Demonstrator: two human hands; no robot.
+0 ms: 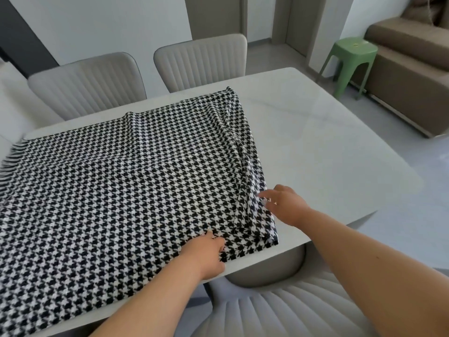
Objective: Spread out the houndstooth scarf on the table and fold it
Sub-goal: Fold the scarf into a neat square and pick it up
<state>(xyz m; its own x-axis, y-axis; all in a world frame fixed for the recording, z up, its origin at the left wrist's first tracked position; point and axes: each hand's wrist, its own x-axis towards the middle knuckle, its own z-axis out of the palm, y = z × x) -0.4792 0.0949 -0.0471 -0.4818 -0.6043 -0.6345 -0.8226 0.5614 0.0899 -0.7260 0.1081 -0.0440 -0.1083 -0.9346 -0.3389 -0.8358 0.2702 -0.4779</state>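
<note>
The black-and-white houndstooth scarf [126, 181] lies spread flat over the left and middle of the white table [328, 147]. Its fringe hangs at the far left edge, and its right end is doubled into a folded edge with a few creases. My left hand [206, 254] rests at the scarf's near edge close to the near right corner, its fingertips pressed onto the cloth. My right hand [284, 205] touches the folded right edge, fingers blurred and spread against the fabric. Whether either hand pinches the cloth is hard to make out.
Two grey ribbed chairs [201, 62] stand behind the table and another [279, 310] is tucked in at my side. A green plastic stool [349, 62] and a brown sofa [413, 69] stand on the floor to the right.
</note>
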